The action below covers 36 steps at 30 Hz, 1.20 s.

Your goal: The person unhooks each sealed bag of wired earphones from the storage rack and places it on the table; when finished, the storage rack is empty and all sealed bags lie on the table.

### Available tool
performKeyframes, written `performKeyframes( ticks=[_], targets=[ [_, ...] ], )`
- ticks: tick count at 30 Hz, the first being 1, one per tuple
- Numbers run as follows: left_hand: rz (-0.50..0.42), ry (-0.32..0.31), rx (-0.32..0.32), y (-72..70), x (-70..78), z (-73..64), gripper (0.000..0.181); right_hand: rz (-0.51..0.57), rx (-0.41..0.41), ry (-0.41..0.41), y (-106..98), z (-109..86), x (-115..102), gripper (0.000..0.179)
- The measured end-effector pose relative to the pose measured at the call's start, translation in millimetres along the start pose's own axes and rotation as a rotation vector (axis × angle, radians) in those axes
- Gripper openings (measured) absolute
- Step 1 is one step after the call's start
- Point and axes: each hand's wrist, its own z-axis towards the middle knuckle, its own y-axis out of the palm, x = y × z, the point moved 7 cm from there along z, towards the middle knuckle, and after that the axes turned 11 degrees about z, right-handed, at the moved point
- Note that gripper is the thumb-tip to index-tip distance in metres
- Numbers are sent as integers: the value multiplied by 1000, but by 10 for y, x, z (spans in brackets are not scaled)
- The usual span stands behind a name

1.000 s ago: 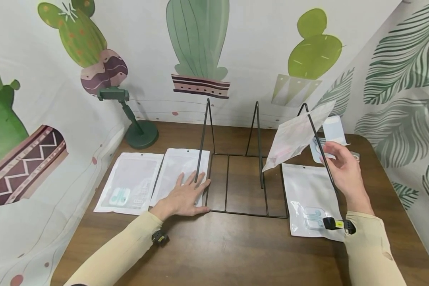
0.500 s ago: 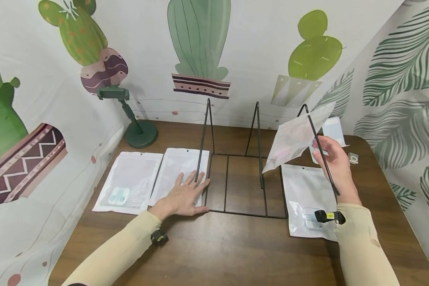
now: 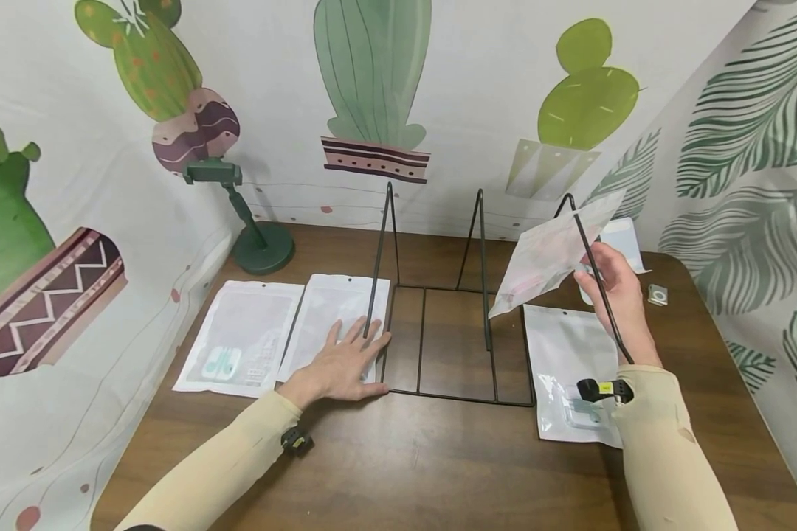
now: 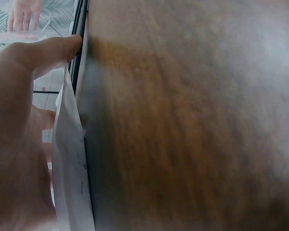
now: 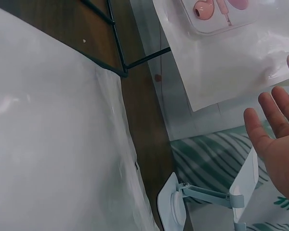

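Note:
A black wire rack (image 3: 458, 398) with upright arms stands on the table. My left hand (image 3: 342, 365) rests with spread fingers on a white pouch (image 3: 315, 306), its thumb at the rack's front corner. Another white pouch (image 3: 252, 313) lies further left, with pale green earphones inside. On the rack's right side a translucent white pouch (image 3: 541, 254) stands tilted; the right wrist view shows pink earphones (image 5: 203, 8) in it. My right hand (image 3: 618, 302) is behind the right upright, beside that pouch, fingers extended; contact cannot be told. Below it lies a third flat pouch (image 3: 558, 346).
A green phone stand (image 3: 263, 248) stands at the back left. At the back right is a pale blue folding stand (image 3: 620, 242), with a small silver square item (image 3: 657, 295) near it. Patterned cloth hangs behind the table.
My right hand has moved left and slightly away from me, closer to the tilted pouch, uncovering the small silver item. The left hand has stayed in place.

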Motion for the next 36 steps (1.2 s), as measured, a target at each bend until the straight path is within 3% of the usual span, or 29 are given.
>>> performKeyframes(
  ticks=[6, 19, 31, 36],
  targets=[
    [-8, 3, -1, -10, 0, -13, 95, -6, 13, 19, -6, 89, 130, 53],
    [-24, 4, -3, -31, 0, -21, 95, 68, -2, 5, 58, 173, 172, 50],
    [-4, 15, 9, -34, -7, -14, 96, 490, -9, -35, 113, 187, 194, 38],
    [-12, 15, 5, -30, -7, -14, 96, 573, -21, -38, 135, 170, 196, 33]
  ],
)
